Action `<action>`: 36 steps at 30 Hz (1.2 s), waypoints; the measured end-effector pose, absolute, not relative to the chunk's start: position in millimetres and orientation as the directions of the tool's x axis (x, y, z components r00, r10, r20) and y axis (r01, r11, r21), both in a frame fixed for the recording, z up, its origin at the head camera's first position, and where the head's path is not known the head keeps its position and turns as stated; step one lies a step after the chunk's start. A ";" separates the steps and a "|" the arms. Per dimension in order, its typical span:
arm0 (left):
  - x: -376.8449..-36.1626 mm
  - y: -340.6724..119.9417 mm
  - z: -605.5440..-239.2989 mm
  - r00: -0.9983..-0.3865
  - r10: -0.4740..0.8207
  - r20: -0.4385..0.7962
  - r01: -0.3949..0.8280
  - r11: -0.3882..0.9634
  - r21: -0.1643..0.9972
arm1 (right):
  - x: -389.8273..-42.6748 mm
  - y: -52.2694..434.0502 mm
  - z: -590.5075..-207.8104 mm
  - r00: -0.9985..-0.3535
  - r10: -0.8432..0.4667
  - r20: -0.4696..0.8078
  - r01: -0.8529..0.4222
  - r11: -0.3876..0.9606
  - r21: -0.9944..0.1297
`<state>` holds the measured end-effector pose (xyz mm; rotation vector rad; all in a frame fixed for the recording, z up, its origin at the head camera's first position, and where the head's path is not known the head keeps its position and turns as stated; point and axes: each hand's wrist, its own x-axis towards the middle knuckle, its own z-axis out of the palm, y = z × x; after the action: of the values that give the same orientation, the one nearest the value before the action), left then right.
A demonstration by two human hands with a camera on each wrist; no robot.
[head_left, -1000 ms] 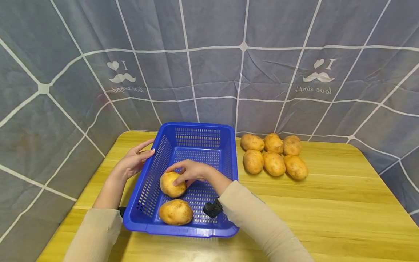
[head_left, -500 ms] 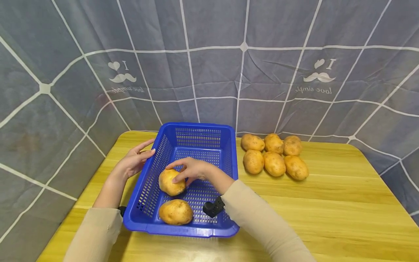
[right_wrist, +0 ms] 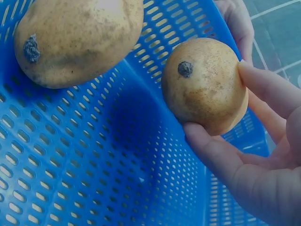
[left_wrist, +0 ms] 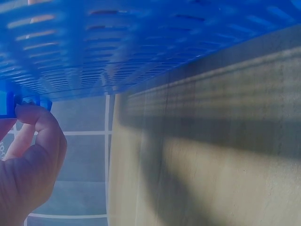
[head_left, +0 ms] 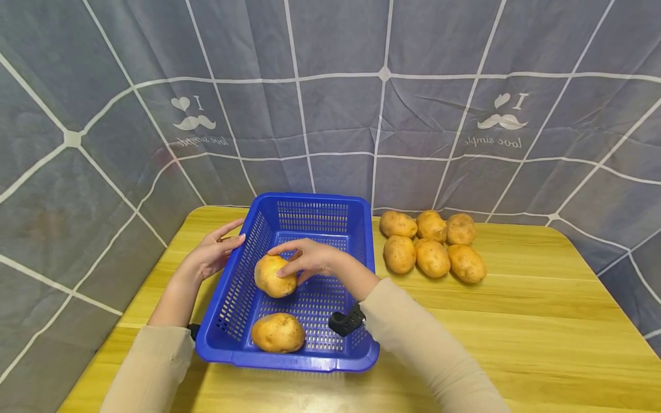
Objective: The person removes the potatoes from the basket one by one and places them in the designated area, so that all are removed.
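Note:
A blue perforated plastic basket (head_left: 288,362) stands on the left part of the table. My right hand (head_left: 312,259) reaches into it and holds a potato (head_left: 271,278) between thumb and fingers, over the basket floor. The right wrist view shows this potato (right_wrist: 202,89) with a dark scab on its end and a shadow below it. A second potato (head_left: 279,332) lies at the basket's near end, also seen with a dark spot. My left hand (head_left: 210,252) touches the outside of the left rim with its fingertips, its fingers extended; in the left wrist view the fingertips are right at the rim.
Several potatoes (head_left: 432,258) sit in two rows on the wooden table (head_left: 537,310), right of the basket. A grey curtain (head_left: 341,126) with white lines hangs behind the table and along its left side.
My right hand has moved the held potato up and slightly away from the near potato, towards the basket's far end. My left hand and the basket have stayed in place.

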<state>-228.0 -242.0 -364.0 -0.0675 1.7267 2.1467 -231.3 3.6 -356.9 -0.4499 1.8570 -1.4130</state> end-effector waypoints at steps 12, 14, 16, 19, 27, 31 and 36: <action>-229.5 -241.4 -365.8 -0.929 0.264 -0.259 -0.300 -0.124 0.946 | -229.3 20.7 -342.9 -0.652 -0.685 -0.325 0.185 0.272 -0.944; -229.9 -241.5 -366.2 -0.929 0.268 -0.255 -0.293 -0.113 0.949 | -228.8 23.0 -340.1 -0.654 -0.685 -0.321 0.194 0.258 -0.946; -229.8 -242.0 -366.3 -0.929 0.268 -0.254 -0.293 -0.117 0.949 | -228.1 25.0 -337.8 -0.650 -0.694 -0.310 0.197 0.241 -0.950; -229.3 -243.2 -366.0 -0.931 0.262 -0.255 -0.293 -0.120 0.948 | -226.5 28.3 -333.5 -0.641 -0.708 -0.296 0.197 0.221 -0.955; -229.5 -243.9 -366.8 -0.931 0.265 -0.250 -0.284 -0.097 0.954 | -220.7 41.6 -324.8 -0.646 -0.709 -0.282 0.204 0.196 -0.959; -229.8 -244.7 -366.5 -0.931 0.264 -0.252 -0.278 -0.066 0.958 | -218.0 51.1 -321.5 -0.650 -0.710 -0.271 0.208 0.177 -0.962; -229.7 -244.4 -365.2 -0.932 0.262 -0.249 -0.273 -0.059 0.960 | -215.9 64.4 -316.5 -0.663 -0.707 -0.247 0.205 0.147 -0.968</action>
<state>-229.7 -244.4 -365.2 -0.0112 1.8632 2.0521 -215.9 64.4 -316.5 -0.4863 1.7071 -1.6085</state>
